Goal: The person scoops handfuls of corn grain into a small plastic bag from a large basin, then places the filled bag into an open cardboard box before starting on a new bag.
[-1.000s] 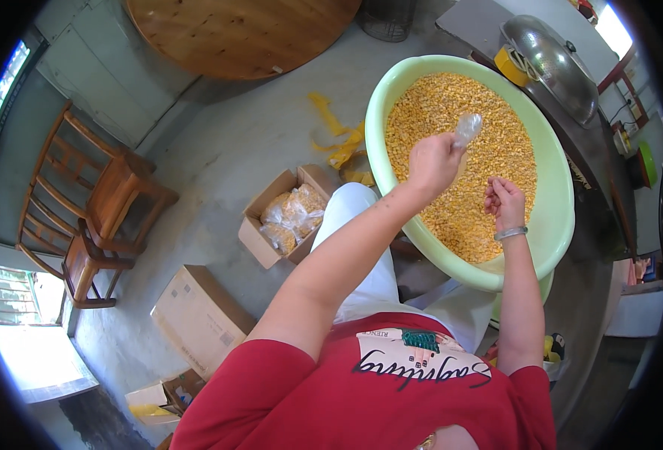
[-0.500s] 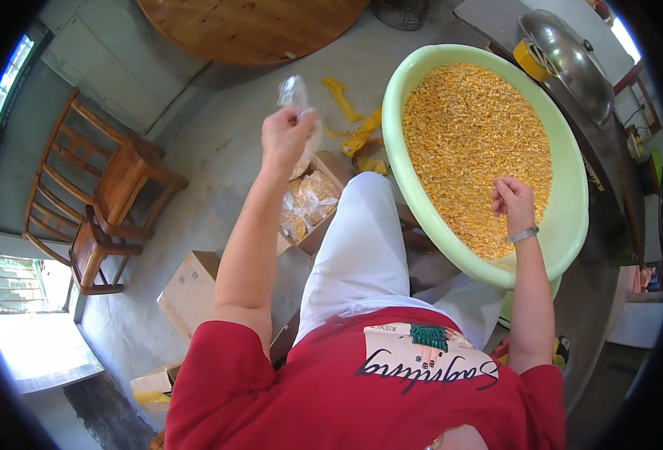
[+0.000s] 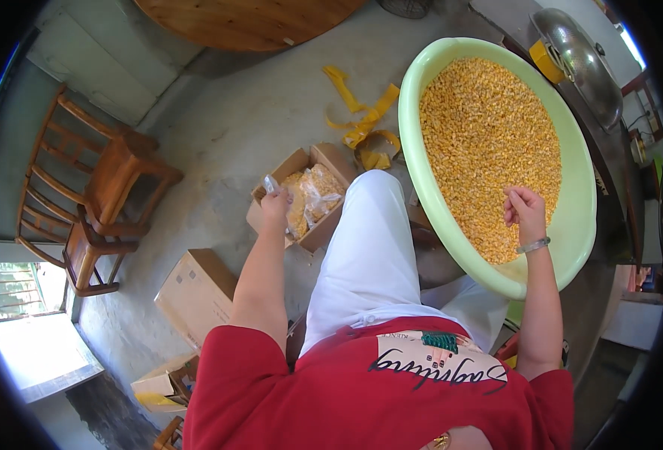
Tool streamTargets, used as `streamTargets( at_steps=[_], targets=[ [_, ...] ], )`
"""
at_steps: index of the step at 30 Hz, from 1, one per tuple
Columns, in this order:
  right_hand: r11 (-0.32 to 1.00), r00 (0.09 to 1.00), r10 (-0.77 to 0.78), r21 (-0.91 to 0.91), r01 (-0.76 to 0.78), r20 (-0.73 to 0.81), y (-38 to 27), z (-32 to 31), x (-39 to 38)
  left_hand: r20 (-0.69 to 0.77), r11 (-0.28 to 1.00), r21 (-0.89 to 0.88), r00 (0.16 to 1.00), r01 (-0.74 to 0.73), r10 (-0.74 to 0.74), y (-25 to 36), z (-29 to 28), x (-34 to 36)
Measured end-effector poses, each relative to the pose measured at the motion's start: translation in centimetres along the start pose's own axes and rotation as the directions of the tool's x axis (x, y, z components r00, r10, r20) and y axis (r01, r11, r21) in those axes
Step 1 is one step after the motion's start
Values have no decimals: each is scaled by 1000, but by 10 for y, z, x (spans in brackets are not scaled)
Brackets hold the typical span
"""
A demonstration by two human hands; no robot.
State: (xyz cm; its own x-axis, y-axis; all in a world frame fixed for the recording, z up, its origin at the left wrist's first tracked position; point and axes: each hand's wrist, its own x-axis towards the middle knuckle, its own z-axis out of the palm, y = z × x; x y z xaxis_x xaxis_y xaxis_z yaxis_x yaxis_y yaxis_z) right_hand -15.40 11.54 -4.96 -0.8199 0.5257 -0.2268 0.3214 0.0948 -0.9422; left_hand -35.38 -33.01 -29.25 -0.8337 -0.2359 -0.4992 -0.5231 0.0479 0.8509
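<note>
Plastic bag (image 3: 272, 184) pinched in lowered left hand (image 3: 276, 204).

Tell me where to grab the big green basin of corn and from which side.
Grip the green basin by its rolled rim, at two opposite points, coming from above and outside. It is wide, shallow and heaped with corn kernels, so one hand would likely tip it. The right hand is already over the kernels by the near rim.

Two wooden chairs (image 3: 95, 199) stand at left. A round wooden table (image 3: 249, 21) sits at top. Yellow plastic strips (image 3: 361, 124) lie on the concrete floor (image 3: 234, 135). A closed cardboard box (image 3: 195, 294) rests nearby.
</note>
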Motion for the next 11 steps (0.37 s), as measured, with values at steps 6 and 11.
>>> streamTargets(
  at_steps=[6,11],
  targets=[
    [999,1000,8,-44,-9,-17,4,-1,3,-24,958,-223,981,181,-191,-46,10,21],
    [996,999,47,-68,-48,-18,10,-1,6,-14,906,-334,959,261,-282,-54,20,25]
  ],
)
